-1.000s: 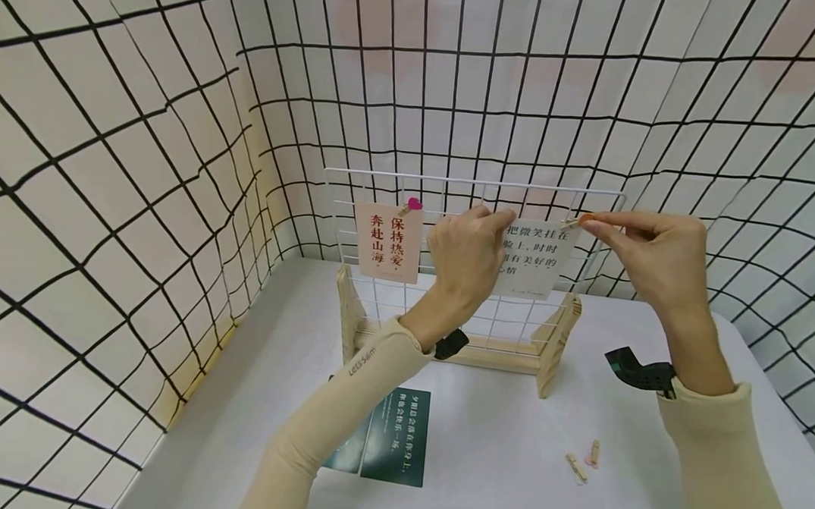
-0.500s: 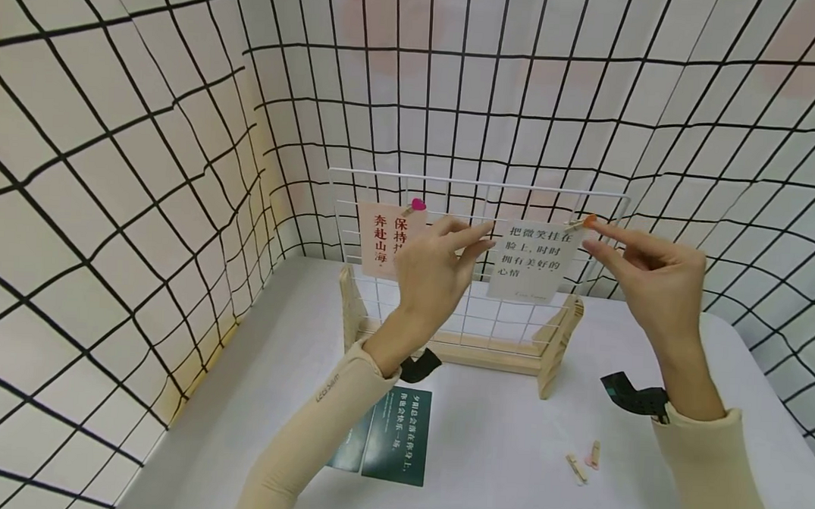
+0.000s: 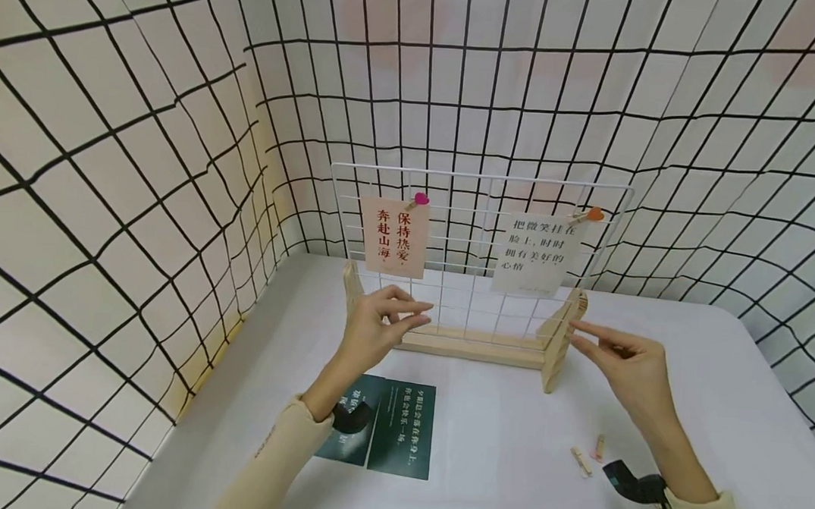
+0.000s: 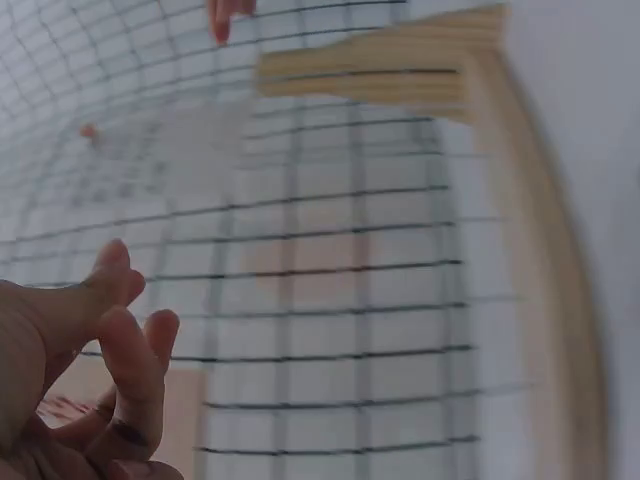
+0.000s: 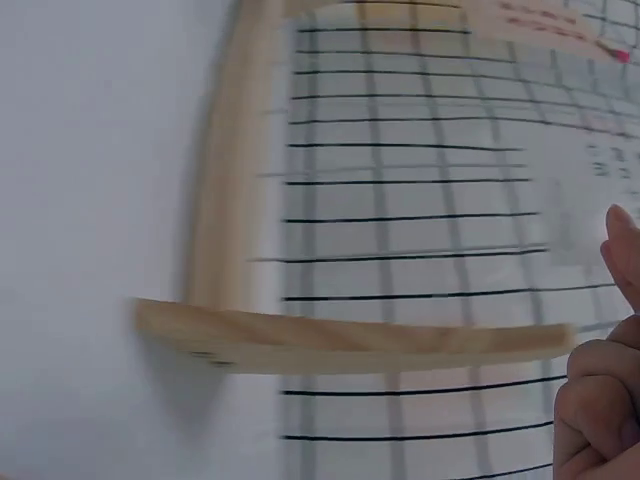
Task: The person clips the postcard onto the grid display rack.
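A white wire grid rack (image 3: 452, 173) stands in a wooden base (image 3: 475, 347). A pink card (image 3: 395, 261) with red writing hangs on its left side by a clothespin with a magenta heart (image 3: 420, 199). On the right side a white card (image 3: 525, 279) hangs from a clothespin with an orange heart (image 3: 594, 214). My left hand (image 3: 377, 325), thumb and fingers loosely bent and holding nothing, is in front of the rack below the pink card. Beside the right wooden foot (image 3: 555, 352) is my right hand (image 3: 624, 359), also holding nothing.
Two dark green cards (image 3: 402, 444) with white writing lie on the white table (image 3: 494, 471) at the front left. Two small wooden clothespins (image 3: 581, 461) lie toward the right. Black-lined grid fabric (image 3: 524, 77) surrounds the back and sides.
My right hand has let go of the orange-heart clothespin and come down beside the rack's foot. The left hand has left the white card and moved left and down.
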`<state>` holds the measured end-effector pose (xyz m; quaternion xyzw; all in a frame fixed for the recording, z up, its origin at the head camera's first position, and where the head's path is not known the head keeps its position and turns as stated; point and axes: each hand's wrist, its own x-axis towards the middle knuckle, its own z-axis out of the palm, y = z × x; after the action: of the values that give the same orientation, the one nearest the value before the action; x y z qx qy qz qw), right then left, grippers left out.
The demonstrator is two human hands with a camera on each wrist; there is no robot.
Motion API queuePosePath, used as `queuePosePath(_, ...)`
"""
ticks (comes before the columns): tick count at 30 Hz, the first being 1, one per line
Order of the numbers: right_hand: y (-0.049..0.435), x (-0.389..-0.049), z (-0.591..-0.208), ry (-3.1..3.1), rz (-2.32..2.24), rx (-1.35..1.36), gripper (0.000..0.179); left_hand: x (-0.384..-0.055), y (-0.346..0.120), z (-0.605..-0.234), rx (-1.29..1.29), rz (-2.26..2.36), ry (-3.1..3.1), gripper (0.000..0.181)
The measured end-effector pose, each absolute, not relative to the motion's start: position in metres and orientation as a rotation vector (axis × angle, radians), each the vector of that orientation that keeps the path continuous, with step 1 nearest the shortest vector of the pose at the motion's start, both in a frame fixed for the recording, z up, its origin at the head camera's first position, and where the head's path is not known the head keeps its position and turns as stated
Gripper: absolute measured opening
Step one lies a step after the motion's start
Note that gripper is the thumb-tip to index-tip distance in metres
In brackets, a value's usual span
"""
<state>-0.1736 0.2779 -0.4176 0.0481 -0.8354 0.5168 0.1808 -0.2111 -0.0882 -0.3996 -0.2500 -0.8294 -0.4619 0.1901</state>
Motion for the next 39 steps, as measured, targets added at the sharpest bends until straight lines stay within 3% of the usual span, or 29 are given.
queuePosePath(8,0.296,-0.135,-0.497,-2.633,1.551,-0.106,0.041,-0.198,-0.129,-0.481,-0.549,-1.071,-2.741,0.018)
queuePosePath(14,0.307,-0.112,-0.529,-2.727,1.591,-0.265,0.044,-0.201,-0.146,-0.509,-0.528,-0.990,-2.887,0.026)
queuePosePath(29,0.329,-0.094,-0.540,-2.708,1.498,-0.487,0.051,-0.207,-0.148,-0.517,-0.523,-1.058,-2.936,0.028)
queuePosePath(39,0.335,-0.079,-0.536,-2.711,1.464,-0.784,0.061,-0.207,-0.142,-0.519,-0.499,-1.095,-2.929,0.027)
